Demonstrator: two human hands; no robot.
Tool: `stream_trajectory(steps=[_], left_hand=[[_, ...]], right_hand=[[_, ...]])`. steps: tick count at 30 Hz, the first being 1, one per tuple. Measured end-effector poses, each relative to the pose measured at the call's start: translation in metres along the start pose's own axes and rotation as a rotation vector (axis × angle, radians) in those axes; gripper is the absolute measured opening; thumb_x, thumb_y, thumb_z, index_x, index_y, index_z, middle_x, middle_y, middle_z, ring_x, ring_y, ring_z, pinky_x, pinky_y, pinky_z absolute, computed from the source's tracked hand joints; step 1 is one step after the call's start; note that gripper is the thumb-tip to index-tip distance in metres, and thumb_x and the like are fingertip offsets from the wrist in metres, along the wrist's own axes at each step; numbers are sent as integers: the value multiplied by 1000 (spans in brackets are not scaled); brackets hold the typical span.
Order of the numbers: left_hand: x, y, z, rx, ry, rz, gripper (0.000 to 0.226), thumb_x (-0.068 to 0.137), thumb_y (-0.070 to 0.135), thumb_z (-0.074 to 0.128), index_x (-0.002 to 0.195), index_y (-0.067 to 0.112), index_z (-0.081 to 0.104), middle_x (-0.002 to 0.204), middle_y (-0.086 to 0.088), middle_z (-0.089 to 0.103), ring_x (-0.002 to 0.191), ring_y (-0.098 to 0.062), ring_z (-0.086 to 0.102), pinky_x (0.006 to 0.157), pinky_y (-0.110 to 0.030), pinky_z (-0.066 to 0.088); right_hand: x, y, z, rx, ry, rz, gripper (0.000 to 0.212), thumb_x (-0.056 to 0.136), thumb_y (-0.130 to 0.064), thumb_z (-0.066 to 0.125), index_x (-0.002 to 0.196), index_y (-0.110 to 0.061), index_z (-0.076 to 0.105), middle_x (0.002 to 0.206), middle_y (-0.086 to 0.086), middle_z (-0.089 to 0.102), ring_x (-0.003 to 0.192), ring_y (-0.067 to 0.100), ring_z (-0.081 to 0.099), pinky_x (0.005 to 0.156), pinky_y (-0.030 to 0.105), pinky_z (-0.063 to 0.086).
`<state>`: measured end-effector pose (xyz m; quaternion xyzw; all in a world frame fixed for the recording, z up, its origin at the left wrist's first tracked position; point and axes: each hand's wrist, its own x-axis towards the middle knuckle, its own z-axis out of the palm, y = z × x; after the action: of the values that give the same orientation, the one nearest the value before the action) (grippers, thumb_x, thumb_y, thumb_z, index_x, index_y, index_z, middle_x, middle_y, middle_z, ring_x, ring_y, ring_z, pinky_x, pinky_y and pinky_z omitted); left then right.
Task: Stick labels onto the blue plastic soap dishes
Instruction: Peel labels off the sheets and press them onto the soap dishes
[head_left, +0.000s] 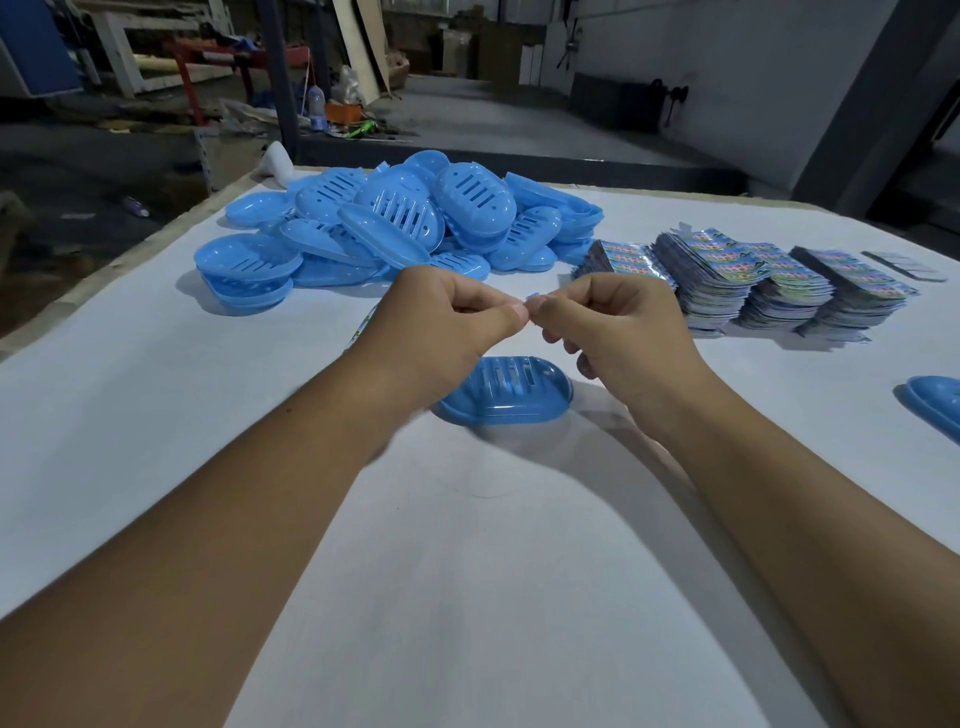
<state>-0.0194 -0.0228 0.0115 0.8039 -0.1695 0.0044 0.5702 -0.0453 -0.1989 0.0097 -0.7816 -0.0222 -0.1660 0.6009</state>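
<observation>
One blue soap dish (506, 392) lies upside down on the white table, just below my hands. My left hand (441, 327) and my right hand (618, 332) meet above it and together pinch a small label (532, 300) between thumbs and forefingers. Only a sliver of the label shows. A strip of label sheet (363, 325) peeks out behind my left wrist.
A big heap of blue soap dishes (395, 223) fills the far left of the table (156, 415). Stacks of printed label sheets (753, 280) stand at the far right. Another blue dish (935, 405) lies at the right edge. Workshop floor and clutter lie beyond.
</observation>
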Motion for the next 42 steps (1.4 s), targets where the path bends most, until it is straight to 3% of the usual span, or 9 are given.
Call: stream_trajectory(steps=[6, 9, 15, 20, 27, 31, 35, 38, 42], left_hand=[[0, 3, -2, 11, 39, -12, 15, 84, 50, 78, 82, 36, 83, 88, 7, 79, 95, -11, 71, 84, -36, 58], [2, 2, -3, 19, 93, -28, 21, 84, 51, 80, 83, 30, 83, 80, 19, 77, 83, 6, 68, 71, -20, 47], [8, -3, -3, 28, 170, -77, 22, 86, 38, 79, 80, 17, 81, 50, 12, 50, 46, -3, 42, 45, -9, 35], [8, -4, -3, 36, 169, -98, 22, 85, 39, 78, 79, 18, 81, 57, 8, 48, 49, -4, 39, 59, -26, 38], [10, -6, -6, 72, 157, -162, 19, 78, 41, 79, 78, 22, 80, 65, 0, 61, 57, -8, 47, 62, -27, 43], [11, -12, -5, 78, 127, -208, 44, 64, 47, 77, 82, 8, 76, 61, -2, 50, 59, -14, 44, 66, -32, 47], [10, -15, -8, 59, 57, -235, 54, 55, 49, 86, 79, 3, 73, 79, -15, 71, 83, -30, 74, 90, -54, 61], [7, -13, -8, 99, 48, -235, 51, 52, 52, 87, 74, 7, 75, 88, -22, 72, 96, -38, 73, 87, -58, 61], [4, -11, -8, 263, 29, -189, 38, 59, 50, 85, 68, 14, 76, 71, -12, 71, 85, -38, 72, 78, -59, 62]], right_hand=[[0, 3, -5, -4, -93, -6, 17, 87, -37, 78, 80, -22, 82, 76, -2, 76, 61, 8, 51, 50, 24, 40], [-1, 3, -3, -5, -117, -12, 22, 94, -34, 73, 79, -20, 82, 80, 0, 77, 60, 8, 53, 49, 22, 40], [3, 4, -3, -107, 61, 95, 22, 88, -36, 79, 73, -19, 79, 71, 0, 73, 58, 9, 50, 50, 24, 42], [3, 5, -3, -109, 35, 153, 22, 88, -32, 78, 73, -17, 80, 70, -1, 73, 58, 9, 48, 48, 23, 40], [3, 4, -6, -99, 19, 199, 20, 80, -28, 77, 69, -11, 77, 62, -6, 67, 54, 9, 44, 44, 21, 36], [2, 1, -8, -145, -53, 272, 24, 77, -30, 77, 57, -18, 72, 60, -4, 63, 55, 13, 43, 42, 23, 30], [-1, -1, -7, -188, -78, 282, 38, 76, -38, 84, 49, -19, 67, 49, -4, 52, 47, 14, 37, 40, 21, 27], [-2, -1, -6, -204, -85, 293, 42, 73, -42, 88, 51, -17, 63, 54, 2, 41, 54, 20, 31, 48, 27, 26], [-3, -1, -5, -306, -94, 272, 37, 72, -39, 88, 57, -15, 64, 47, -4, 43, 42, 12, 33, 41, 19, 28]])
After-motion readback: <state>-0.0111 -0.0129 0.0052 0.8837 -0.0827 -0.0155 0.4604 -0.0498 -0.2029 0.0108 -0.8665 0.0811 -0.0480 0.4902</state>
